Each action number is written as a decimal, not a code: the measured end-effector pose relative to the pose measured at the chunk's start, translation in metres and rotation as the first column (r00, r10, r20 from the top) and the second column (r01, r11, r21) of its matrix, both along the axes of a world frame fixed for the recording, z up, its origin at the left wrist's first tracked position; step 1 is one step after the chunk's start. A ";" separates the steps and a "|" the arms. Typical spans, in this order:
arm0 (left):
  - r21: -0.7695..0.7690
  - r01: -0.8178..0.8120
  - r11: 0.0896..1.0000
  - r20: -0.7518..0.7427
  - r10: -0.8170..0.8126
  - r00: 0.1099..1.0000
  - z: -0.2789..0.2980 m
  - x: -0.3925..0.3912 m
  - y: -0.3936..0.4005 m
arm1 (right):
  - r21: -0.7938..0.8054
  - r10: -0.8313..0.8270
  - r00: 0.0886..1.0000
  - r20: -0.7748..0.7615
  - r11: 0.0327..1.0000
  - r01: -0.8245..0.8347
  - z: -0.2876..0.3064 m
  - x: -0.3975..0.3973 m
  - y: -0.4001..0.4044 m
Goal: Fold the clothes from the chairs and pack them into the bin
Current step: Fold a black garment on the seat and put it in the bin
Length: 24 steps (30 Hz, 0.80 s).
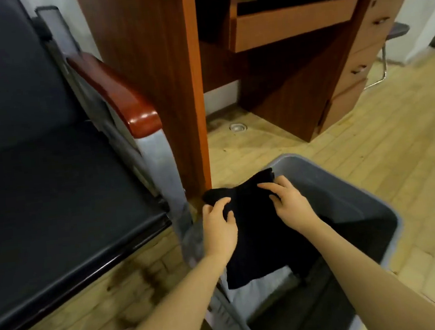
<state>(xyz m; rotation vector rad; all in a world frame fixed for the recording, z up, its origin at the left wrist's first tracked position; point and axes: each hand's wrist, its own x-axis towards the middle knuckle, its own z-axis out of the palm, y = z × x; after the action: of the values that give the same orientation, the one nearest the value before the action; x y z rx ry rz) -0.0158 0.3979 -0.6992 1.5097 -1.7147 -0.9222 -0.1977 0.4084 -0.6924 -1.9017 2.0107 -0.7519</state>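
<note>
My left hand [220,223] and right hand [288,203] both gripped the black garment [259,229] with curled fingers, holding it over the grey bin [350,195]. The chair [54,179] at nine o'clock sat bare; something pale already lay inside, so packing seemed nearly finished.
</note>
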 end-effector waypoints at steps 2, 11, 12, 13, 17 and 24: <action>0.116 -0.061 0.991 0.025 0.059 0.998 -0.034 -0.011 0.008 | 0.100 0.028 0.999 -0.037 0.995 -0.024 -0.032 -0.011 0.000; 0.421 -0.213 0.882 0.368 0.048 0.929 -0.118 -0.024 0.018 | 0.370 0.148 0.949 -0.280 0.928 -0.036 -0.150 -0.014 -0.010; 0.453 -0.190 0.871 0.489 -0.065 0.870 -0.124 -0.025 0.015 | 0.402 0.148 0.929 -0.340 0.916 0.001 -0.163 -0.011 -0.011; 0.476 -0.136 0.869 0.587 -0.199 0.785 -0.131 -0.026 0.012 | 0.425 0.149 0.920 -0.362 0.905 0.021 -0.174 -0.008 -0.011; 0.563 0.204 0.801 0.722 -0.597 0.349 -0.160 -0.028 -0.005 | 0.464 0.233 0.939 -0.252 0.881 -0.094 -0.217 -0.003 -0.001; 0.712 0.193 0.675 0.685 -0.728 0.022 -0.188 -0.025 -0.019 | 0.512 0.234 0.848 -0.476 0.858 0.050 -0.261 -0.010 0.024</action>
<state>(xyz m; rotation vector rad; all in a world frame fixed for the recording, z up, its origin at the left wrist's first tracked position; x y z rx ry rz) -0.0410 0.3787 -0.8871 2.0344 -3.3992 -0.6313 -0.2074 0.4326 -0.9530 -1.9743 2.0852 0.3700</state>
